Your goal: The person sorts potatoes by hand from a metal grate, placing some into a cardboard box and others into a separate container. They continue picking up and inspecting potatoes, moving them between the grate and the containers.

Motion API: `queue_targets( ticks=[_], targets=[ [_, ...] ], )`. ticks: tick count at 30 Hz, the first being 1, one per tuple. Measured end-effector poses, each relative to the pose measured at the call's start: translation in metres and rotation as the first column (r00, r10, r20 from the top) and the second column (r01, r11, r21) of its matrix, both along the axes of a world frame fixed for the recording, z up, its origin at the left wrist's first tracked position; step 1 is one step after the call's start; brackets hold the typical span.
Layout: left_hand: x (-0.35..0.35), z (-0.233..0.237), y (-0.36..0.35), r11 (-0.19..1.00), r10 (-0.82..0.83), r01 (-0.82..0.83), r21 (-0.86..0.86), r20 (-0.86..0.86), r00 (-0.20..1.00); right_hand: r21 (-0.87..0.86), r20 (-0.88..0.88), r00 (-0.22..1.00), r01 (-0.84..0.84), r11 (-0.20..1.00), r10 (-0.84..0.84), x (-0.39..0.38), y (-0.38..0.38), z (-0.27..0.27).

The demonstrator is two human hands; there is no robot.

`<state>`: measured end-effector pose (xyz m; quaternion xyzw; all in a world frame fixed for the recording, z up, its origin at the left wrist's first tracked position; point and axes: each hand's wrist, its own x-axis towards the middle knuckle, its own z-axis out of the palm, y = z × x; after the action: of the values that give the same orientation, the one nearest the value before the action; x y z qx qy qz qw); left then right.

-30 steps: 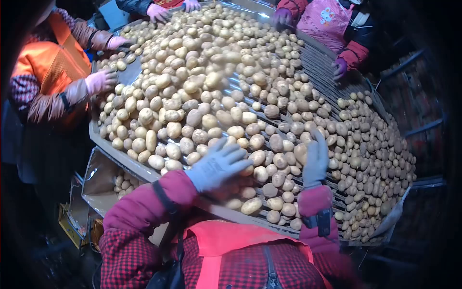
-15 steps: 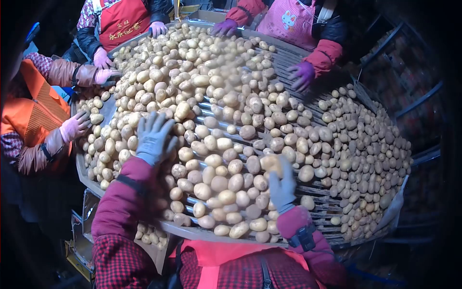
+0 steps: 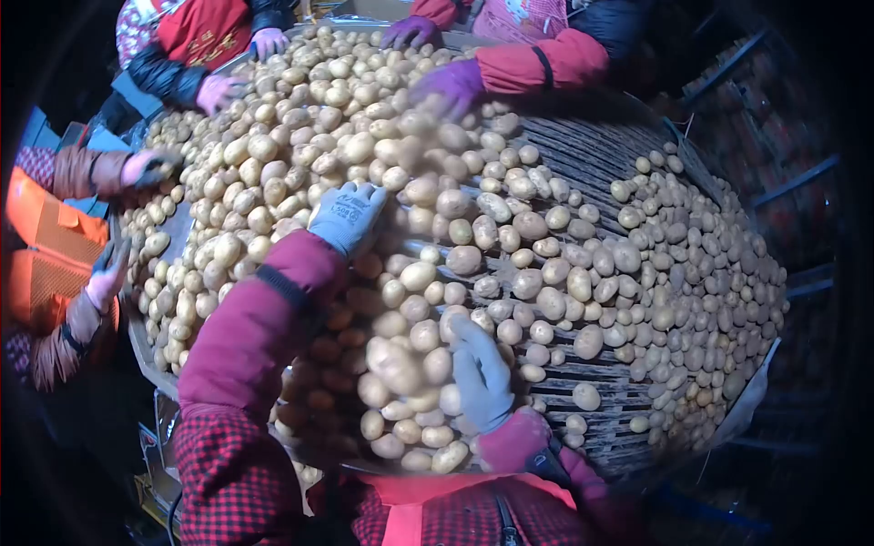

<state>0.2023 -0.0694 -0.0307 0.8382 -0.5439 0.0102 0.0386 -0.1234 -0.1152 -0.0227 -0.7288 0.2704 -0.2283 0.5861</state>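
Note:
Many potatoes (image 3: 246, 146) are heaped over a slatted metal table (image 3: 596, 400). My left hand (image 3: 349, 217), in a grey glove, reaches forward onto the heap with its palm down. Its fingertips bend over the potatoes, and whether it grips one is hidden. Nearer the front edge, my right hand (image 3: 482, 373), also gloved, rests against the right side of the pile. Its fingers are stretched out beside several potatoes. Between my hands some potatoes are blurred.
A co-worker in an orange vest (image 3: 55, 246) stands at the left. Two co-workers in a red apron (image 3: 205, 32) and a pink apron (image 3: 523, 18) are across the table; a purple-gloved hand (image 3: 451, 89) reaches into the heap. Smaller potatoes (image 3: 701, 273) lie at the right.
My left hand has moved forward and right. My right hand has moved left and no longer holds the potato at its fingertips. The opposite co-worker's purple glove has swept left onto the heap.

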Motion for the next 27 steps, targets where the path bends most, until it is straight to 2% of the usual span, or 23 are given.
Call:
queue_targets(
  ticks=[2,6,9,12,13,15,17,18,19,21,23,24,25,27],
  targets=[
    [0.002,-0.003,-0.03,0.993,0.073,-0.069,0.099,-0.034,0.997,0.045,0.002,1.0,0.027,0.999,-0.027,-0.002,-0.006,-0.003],
    [0.016,-0.01,-0.04,0.994,-0.11,0.109,-0.015,-0.045,0.993,0.117,0.006,1.0,0.02,0.993,-0.021,-0.002,-0.01,-0.006],
    [0.035,-0.003,-0.049,0.991,-0.1,0.103,0.083,-0.035,0.994,0.15,0.017,1.0,-0.001,0.989,-0.002,-0.003,-0.015,-0.007],
    [0.036,0.009,-0.068,0.957,0.011,0.005,0.291,-0.051,0.999,0.16,0.032,0.999,-0.019,0.987,0.014,-0.007,-0.017,-0.008],
    [0.04,0.012,-0.069,0.933,0.004,0.036,0.357,-0.112,0.994,0.158,0.037,0.999,-0.028,0.987,0.022,-0.008,-0.018,-0.008],
    [0.035,-0.005,-0.056,0.985,-0.009,0.009,0.171,-0.005,1.0,0.156,0.054,0.997,-0.054,0.986,0.046,-0.008,-0.021,-0.008],
    [0.019,-0.013,-0.037,0.997,0.0,-0.005,0.082,0.058,0.998,0.165,0.064,0.995,-0.088,0.982,0.078,-0.009,-0.024,-0.008],
    [0.011,-0.016,-0.027,0.999,0.005,-0.008,0.035,0.09,0.996,0.205,0.066,0.993,-0.107,0.973,0.095,-0.01,-0.024,-0.009],
    [0.006,-0.018,-0.015,0.996,-0.059,0.067,-0.066,0.125,0.99,0.282,0.065,0.991,-0.128,0.951,0.114,-0.01,-0.025,-0.008],
    [-0.021,0.009,0.002,0.949,-0.001,-0.032,-0.312,-0.106,0.994,0.43,0.058,0.988,-0.155,0.889,0.144,-0.009,-0.027,-0.006],
    [-0.057,0.036,0.009,0.941,-0.067,-0.031,-0.337,-0.276,0.959,0.737,0.022,0.997,-0.066,0.673,0.074,0.007,-0.028,0.026],
    [-0.078,0.046,0.014,0.941,-0.199,0.11,-0.319,-0.262,0.944,0.84,0.031,0.999,-0.022,0.542,-0.008,0.009,-0.029,0.026],
    [-0.098,0.057,0.016,0.922,-0.326,0.248,-0.298,-0.253,0.911,0.835,0.125,0.987,-0.049,0.548,-0.102,0.004,-0.019,0.018],
    [-0.13,0.081,0.013,0.839,-0.54,0.422,-0.344,-0.423,0.728,0.914,0.233,0.958,-0.157,0.375,-0.166,0.001,-0.018,-0.002]
  ],
)
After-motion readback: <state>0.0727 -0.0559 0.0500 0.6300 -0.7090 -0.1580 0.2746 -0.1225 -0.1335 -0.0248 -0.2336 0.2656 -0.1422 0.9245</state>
